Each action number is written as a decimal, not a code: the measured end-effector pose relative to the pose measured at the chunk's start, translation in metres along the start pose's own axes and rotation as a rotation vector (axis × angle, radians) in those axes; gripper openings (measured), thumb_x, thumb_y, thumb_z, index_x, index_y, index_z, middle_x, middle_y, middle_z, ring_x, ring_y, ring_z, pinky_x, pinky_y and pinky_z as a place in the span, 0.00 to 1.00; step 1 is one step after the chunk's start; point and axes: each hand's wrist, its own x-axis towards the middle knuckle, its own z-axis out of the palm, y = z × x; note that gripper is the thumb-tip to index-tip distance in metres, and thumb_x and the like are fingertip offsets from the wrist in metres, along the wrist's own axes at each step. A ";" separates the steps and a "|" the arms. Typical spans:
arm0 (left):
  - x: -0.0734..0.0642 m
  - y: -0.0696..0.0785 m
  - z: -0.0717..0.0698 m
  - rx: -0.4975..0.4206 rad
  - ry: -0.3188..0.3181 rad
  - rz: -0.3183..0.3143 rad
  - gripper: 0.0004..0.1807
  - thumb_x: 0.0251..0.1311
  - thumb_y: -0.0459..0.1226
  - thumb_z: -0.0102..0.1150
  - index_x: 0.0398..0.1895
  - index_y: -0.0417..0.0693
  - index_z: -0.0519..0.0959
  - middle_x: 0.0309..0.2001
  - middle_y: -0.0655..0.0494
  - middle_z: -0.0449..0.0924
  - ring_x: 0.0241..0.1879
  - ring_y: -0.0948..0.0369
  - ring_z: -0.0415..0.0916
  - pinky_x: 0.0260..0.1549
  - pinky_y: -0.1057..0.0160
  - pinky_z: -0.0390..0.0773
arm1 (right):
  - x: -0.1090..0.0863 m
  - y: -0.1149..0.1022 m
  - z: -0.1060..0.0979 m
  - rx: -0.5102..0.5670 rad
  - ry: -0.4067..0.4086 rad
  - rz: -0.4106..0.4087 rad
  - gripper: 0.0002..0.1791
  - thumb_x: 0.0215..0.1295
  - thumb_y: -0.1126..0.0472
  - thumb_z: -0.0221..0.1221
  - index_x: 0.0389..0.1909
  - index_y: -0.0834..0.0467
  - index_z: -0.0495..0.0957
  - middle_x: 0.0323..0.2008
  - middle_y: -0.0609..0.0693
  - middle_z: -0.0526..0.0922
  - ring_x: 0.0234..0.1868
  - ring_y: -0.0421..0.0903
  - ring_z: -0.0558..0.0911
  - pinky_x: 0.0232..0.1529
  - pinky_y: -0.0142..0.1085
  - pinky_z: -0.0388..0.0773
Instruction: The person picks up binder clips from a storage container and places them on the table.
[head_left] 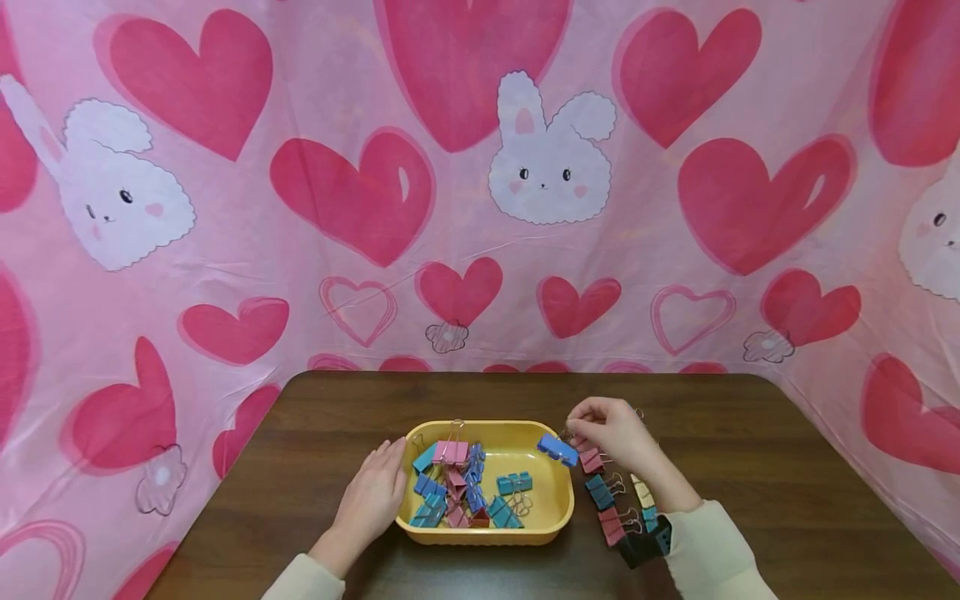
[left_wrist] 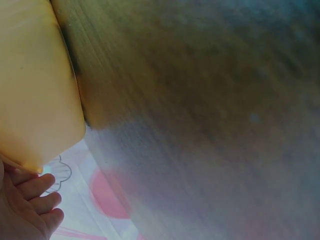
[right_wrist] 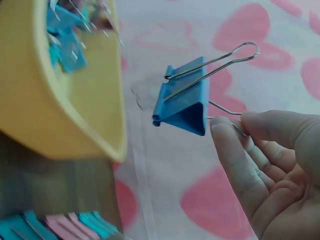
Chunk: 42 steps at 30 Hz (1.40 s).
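Note:
A blue binder clip [head_left: 557, 450] hangs over the right rim of a yellow plastic tray [head_left: 551, 500]. My right hand [head_left: 611, 429] pinches one wire handle of it between thumb and forefinger; in the right wrist view the blue clip [right_wrist: 182, 100] shows its other handle sticking out free. At the tray's left end, my left hand [head_left: 375, 483] rests against the rim with its fingers extended. In the left wrist view its fingers [left_wrist: 42, 202] lie by the tray's corner. Inside the tray, pink, blue and teal binder clips [head_left: 451, 452] pile up mostly on the left side.
To the tray's right, several binder clips stand in a row on the dark wooden table [head_left: 787, 467], among them a teal one [head_left: 600, 492] and a red one [head_left: 611, 525]. A pale yellow clip [head_left: 642, 492] lies beside them, near the right sleeve. Behind the table hangs a pink heart-patterned cloth [head_left: 465, 225].

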 end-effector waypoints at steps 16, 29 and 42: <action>0.001 0.000 0.001 0.003 -0.020 -0.023 0.23 0.64 0.36 0.47 0.61 0.33 0.67 0.59 0.42 0.69 0.62 0.47 0.61 0.61 0.49 0.57 | 0.013 0.058 -0.115 0.321 0.274 0.105 0.18 0.66 0.65 0.53 0.45 0.80 0.68 0.26 0.46 0.81 0.28 0.39 0.82 0.34 0.32 0.80; 0.002 0.001 0.000 0.003 -0.030 -0.026 0.24 0.64 0.36 0.47 0.60 0.33 0.67 0.59 0.42 0.69 0.62 0.47 0.61 0.61 0.49 0.57 | 0.003 0.125 -0.123 0.399 0.434 0.329 0.15 0.64 0.69 0.50 0.43 0.80 0.69 0.22 0.49 0.80 0.24 0.40 0.82 0.32 0.34 0.80; 0.001 0.002 -0.001 0.010 -0.038 -0.043 0.24 0.64 0.37 0.46 0.61 0.34 0.67 0.59 0.43 0.69 0.62 0.48 0.60 0.61 0.50 0.57 | -0.007 0.141 -0.120 0.527 0.436 0.500 0.20 0.65 0.73 0.47 0.53 0.84 0.60 0.22 0.49 0.79 0.23 0.42 0.82 0.33 0.34 0.80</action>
